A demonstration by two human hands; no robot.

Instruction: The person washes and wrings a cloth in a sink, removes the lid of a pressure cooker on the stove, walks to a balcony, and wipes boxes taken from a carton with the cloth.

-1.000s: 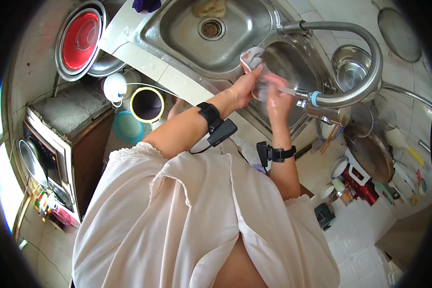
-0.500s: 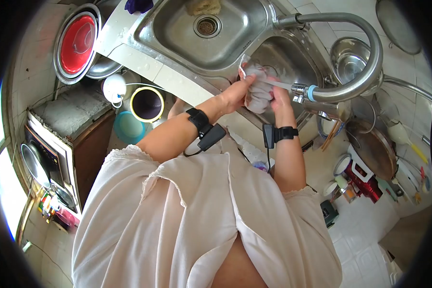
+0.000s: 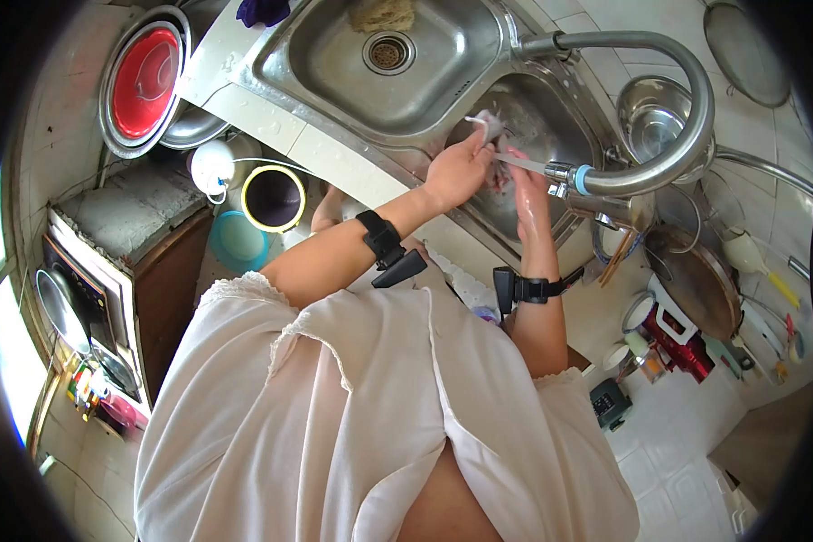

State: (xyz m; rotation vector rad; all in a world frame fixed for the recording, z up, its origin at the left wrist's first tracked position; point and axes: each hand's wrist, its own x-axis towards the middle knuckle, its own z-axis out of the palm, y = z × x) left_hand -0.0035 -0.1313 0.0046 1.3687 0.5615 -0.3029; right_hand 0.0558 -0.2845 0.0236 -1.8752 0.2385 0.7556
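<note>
- Clutching pale cloth [image 3: 489,123] just left of faucet [image 3: 619,182]: left hand [image 3: 459,170], likely keeping it near water [image 3: 527,163].
- Right hand [image 3: 528,183] beside faucet, probably to meet water; partly hidden, can't tell whether grasping.

A white-tiled tabletop [image 3: 271,117] runs aslant from the upper left of the frame toward the centre, spotted with small drops. A steel double sink [image 3: 461,101] is set into it at the upper centre, with a rough tan sponge [image 3: 381,15] lying near the drain [image 3: 388,53] of its left bowl. A bunched purple cloth [image 3: 264,11] rests at the top left, beside the sink.
</note>
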